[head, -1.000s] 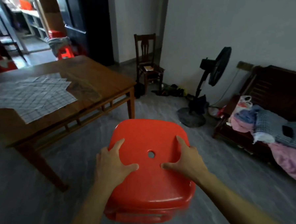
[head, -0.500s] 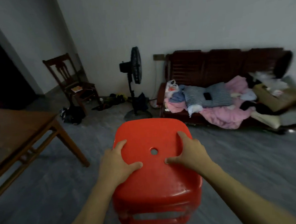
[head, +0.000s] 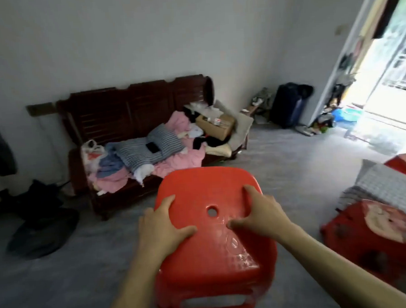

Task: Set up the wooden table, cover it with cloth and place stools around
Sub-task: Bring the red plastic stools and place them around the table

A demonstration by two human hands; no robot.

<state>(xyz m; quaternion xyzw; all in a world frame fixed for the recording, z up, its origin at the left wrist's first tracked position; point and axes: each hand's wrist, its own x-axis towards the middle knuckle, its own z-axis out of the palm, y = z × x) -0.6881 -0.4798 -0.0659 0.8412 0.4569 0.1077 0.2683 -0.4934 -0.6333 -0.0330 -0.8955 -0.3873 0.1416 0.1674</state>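
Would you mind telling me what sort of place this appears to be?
Probably a lived-in home's living room: a wooden sofa bench piled with clothes, a dark suitcase by the wall, and an open doorway letting in daylight.

The stool (head: pixel 211 236) sits at centre. The bench (head: pixel 134 124) stands at eleven o'clock, clothes (head: pixel 150 154) on it; a suitcase (head: pixel 286 104) at one; more stools (head: pixel 375 236) at three.
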